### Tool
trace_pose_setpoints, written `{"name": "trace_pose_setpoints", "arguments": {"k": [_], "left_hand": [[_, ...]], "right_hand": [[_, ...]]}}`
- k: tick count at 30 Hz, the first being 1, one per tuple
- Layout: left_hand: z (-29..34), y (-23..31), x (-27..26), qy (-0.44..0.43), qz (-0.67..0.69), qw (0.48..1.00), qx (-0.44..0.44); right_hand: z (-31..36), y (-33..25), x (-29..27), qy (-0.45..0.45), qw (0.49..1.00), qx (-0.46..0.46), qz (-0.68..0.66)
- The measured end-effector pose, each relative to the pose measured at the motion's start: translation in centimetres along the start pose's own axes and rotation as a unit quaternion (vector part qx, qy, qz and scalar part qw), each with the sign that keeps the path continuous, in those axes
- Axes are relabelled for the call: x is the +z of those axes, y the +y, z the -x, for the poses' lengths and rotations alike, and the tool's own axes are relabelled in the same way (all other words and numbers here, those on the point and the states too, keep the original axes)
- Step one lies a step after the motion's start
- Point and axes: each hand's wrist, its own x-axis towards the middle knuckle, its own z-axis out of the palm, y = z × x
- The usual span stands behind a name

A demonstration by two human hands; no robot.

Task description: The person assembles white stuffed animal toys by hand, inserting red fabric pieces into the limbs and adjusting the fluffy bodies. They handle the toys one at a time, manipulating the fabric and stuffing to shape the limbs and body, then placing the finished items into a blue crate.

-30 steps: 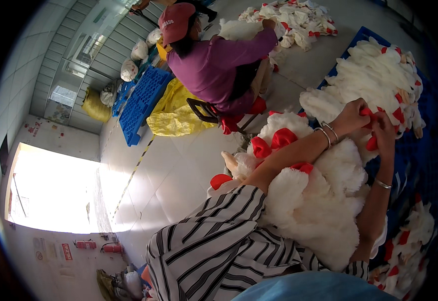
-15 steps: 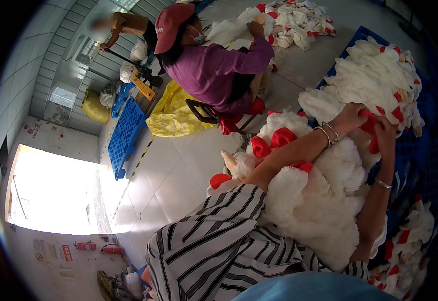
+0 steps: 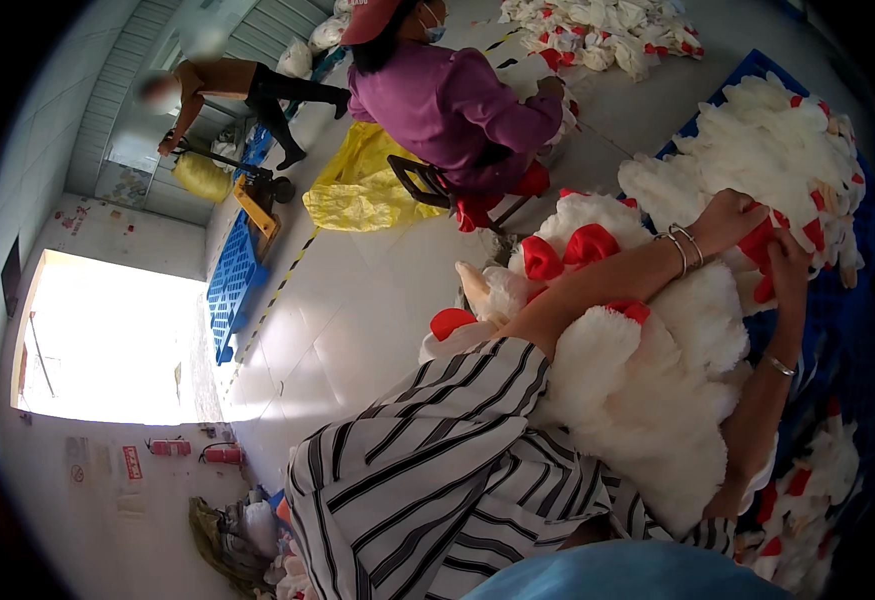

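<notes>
A heap of fluffy white plush pieces (image 3: 647, 400) with red fabric parts lies across my lap and under my forearms. At the far right end of this heap, my left hand (image 3: 729, 222) pinches a red fabric piece (image 3: 759, 245). My right hand (image 3: 789, 268) grips the same red piece from its right side, fingers closed and close to the left ones. Some of the fingertips are hidden by the fabric and by the hands themselves. A red bow (image 3: 587, 246) sits on the heap beside my left forearm.
Beyond my hands, more white plush pieces (image 3: 747, 140) are piled on a blue pallet (image 3: 757, 66). A co-worker in purple (image 3: 447, 110) sits ahead by a yellow sack (image 3: 367, 190). Farther left, a person in brown (image 3: 219, 78) handles a yellow pallet truck (image 3: 255, 208) near a blue pallet (image 3: 229, 285).
The view has shifted a little. The person in brown has stepped left and the pallet truck has moved with them. The seated co-worker's arm has drawn back. Both my hands stay on the red fabric.
</notes>
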Motion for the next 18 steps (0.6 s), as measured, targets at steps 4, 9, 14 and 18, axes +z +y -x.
{"name": "trace_pose_setpoints", "arguments": {"k": [4, 9, 14, 18], "left_hand": [[-0.1, -1.3, 0.4, 0.002, -0.038, 0.994, 0.104], [-0.4, -2.8, -0.7, 0.037, -0.029, 0.988, 0.146], [0.0, -1.5, -0.7, 0.024, -0.037, 0.997, 0.067], [0.2, -0.1, -1.2, -0.006, -0.060, 0.998, -0.012]], "right_hand": [[-0.7, 1.4, -0.2, -0.027, 0.997, 0.014, 0.073], [-0.7, 0.8, 1.1, -0.008, 1.000, -0.011, 0.021], [-1.1, 1.6, 0.3, 0.007, 0.997, 0.000, 0.078], [-0.5, 0.6, 0.5, 0.024, 0.999, 0.003, 0.043]]}}
